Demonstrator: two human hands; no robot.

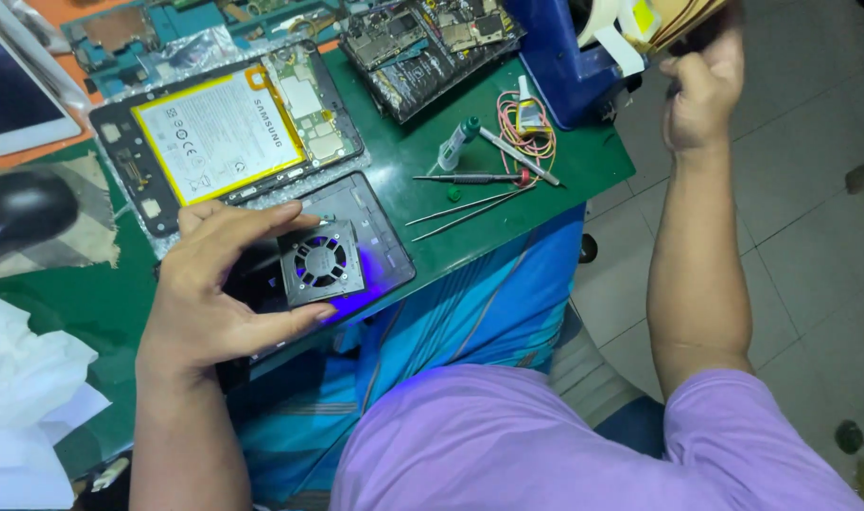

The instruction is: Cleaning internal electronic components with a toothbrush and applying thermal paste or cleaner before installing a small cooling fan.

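From the head camera, the left hand [209, 298] pinches a small square grey metal fan lamp [322, 264] by its edges over a dark tablet panel [375, 237]; it seems light and rigid. The right hand [704, 87] closes around something, perhaps tape strips.

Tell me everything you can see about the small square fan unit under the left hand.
The small square dark-grey fan unit looks like metal, with a round grille over black blades and a screw hole at each corner. Blue-violet light glows beneath and through it. It lies flat, turned slightly, on a dark flat tablet panel at the green mat's near edge. The left hand grips it, thumb below and fingers above.
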